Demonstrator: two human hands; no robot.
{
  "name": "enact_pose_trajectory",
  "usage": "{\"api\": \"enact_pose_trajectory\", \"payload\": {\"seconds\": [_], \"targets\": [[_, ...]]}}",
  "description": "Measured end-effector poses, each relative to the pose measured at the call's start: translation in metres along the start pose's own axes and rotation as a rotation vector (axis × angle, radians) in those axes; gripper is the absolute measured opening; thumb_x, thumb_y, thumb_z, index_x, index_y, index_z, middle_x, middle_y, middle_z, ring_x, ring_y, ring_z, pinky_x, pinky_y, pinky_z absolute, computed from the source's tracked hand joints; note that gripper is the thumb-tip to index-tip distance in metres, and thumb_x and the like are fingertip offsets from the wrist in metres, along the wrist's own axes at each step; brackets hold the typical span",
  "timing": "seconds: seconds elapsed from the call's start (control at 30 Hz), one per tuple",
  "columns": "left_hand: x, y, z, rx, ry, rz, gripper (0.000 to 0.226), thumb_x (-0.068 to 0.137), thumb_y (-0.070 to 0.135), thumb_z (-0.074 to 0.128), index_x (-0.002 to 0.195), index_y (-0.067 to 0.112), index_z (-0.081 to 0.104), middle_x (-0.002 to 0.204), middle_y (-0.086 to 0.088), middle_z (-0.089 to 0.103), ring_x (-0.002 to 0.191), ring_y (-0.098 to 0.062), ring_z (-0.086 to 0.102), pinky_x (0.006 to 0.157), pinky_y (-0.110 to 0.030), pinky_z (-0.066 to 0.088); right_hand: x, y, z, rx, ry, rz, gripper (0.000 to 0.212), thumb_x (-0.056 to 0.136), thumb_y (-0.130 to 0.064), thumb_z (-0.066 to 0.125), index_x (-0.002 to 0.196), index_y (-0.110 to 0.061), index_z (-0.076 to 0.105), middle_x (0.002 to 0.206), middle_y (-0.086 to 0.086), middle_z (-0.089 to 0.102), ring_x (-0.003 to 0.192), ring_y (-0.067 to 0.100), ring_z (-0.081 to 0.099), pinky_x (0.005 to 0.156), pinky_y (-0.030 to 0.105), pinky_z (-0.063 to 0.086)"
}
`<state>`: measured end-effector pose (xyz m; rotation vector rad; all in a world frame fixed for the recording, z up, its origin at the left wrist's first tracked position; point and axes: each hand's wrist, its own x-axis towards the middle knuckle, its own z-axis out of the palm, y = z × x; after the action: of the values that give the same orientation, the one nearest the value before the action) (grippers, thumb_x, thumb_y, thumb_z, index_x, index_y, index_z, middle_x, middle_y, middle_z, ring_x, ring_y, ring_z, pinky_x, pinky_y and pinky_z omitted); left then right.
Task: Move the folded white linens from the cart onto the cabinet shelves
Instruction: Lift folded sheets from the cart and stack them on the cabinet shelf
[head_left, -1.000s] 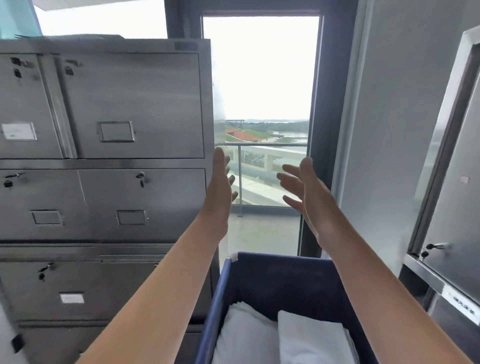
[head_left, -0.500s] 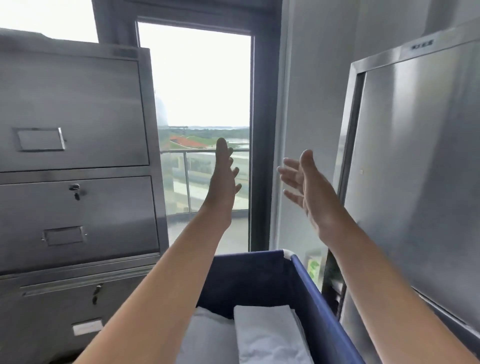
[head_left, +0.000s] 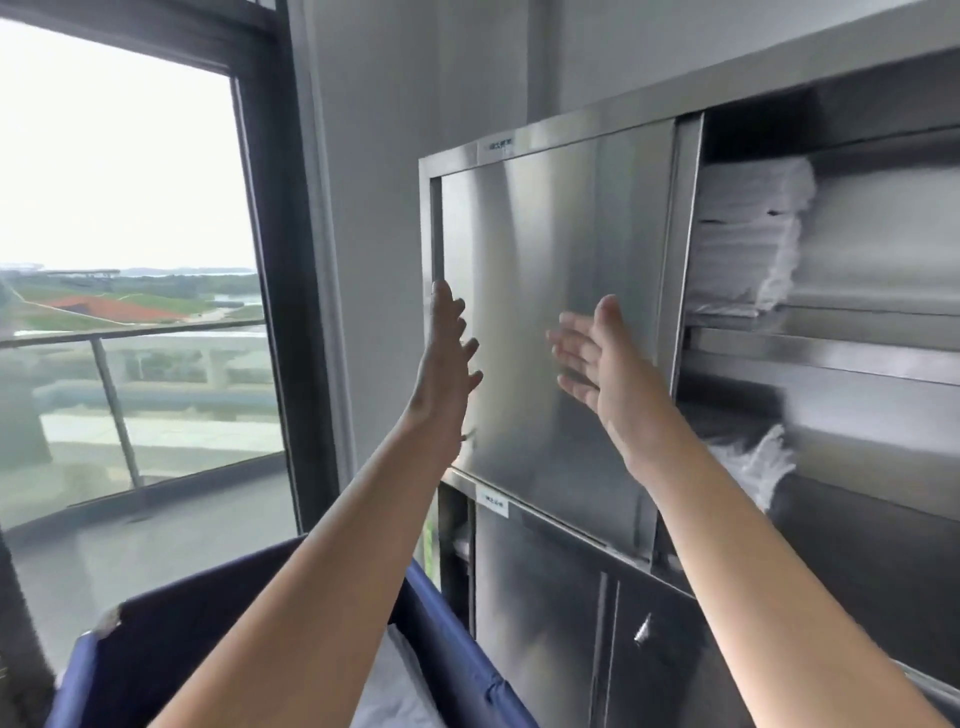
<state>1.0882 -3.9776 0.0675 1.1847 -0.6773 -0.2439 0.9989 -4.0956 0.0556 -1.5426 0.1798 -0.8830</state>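
Two bare hands were raised before a stainless steel cabinet (head_left: 571, 291), palms turned toward each other, neither holding anything. The left hand (head_left: 441, 364), at about 12 o'clock from frame centre, had its fingers straight and pointing up, its fingertips level with the left edge of the cabinet's sliding door (head_left: 550, 312); whether it touched the metal could not be told. The right hand (head_left: 608, 369), just to the 3 o'clock side of the left and apart from it, was spread with relaxed fingers in front of the same door panel. The door stood slid to the left, leaving the right half of the cabinet uncovered. On the upper shelf (head_left: 821, 353), at 2 o'clock, stood a tall stack of folded white linens (head_left: 748, 234), pressed against the door's right edge. On the lower shelf, at 3 o'clock, a second portion of white cloth (head_left: 763, 462) showed, blurred and partly hidden by the right forearm. Below the sliding door were closed lower cabinet doors (head_left: 582, 623), at 5 o'clock. The navy fabric cart (head_left: 156, 654) sat at 7 o'clock beneath the left forearm, touching or just beside the cabinet base; inside it, at 6 o'clock, a strip of folded white linen (head_left: 395, 691) was visible. A window (head_left: 124, 208) with a railing (head_left: 130, 332) outside filled the 9 o'clock side.
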Motion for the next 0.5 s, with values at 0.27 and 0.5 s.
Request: {"api": "enact_pose_trajectory", "payload": {"seconds": [0.27,0.5], "targets": [[-0.019,-0.012,0.107,-0.062,-0.156,-0.033,0.067,0.101,0.063,0.019,0.155,0.027,0.033,0.161,0.001,0.031,0.142,-0.019,0.040,0.119,-0.049,0.029,-0.036,-0.033,-0.108,-0.067,0.159,-0.022,0.065,0.101,-0.059,0.020,0.145,-0.019,0.045,0.143,0.003,0.055,0.134,0.013,0.048,0.115,0.042,0.037],[-0.047,-0.026,0.182,-0.117,-0.299,-0.059,0.069,0.100,0.066,0.019,0.155,0.027,0.033,0.160,0.001,0.032,0.142,-0.019,0.039,0.119,-0.048,0.029,-0.076,-0.054,-0.181,-0.136,0.303,-0.044,0.063,0.101,-0.059,0.019,0.142,-0.021,0.048,0.138,0.000,0.058,0.130,0.012,0.051,0.113,0.041,0.040]]}}
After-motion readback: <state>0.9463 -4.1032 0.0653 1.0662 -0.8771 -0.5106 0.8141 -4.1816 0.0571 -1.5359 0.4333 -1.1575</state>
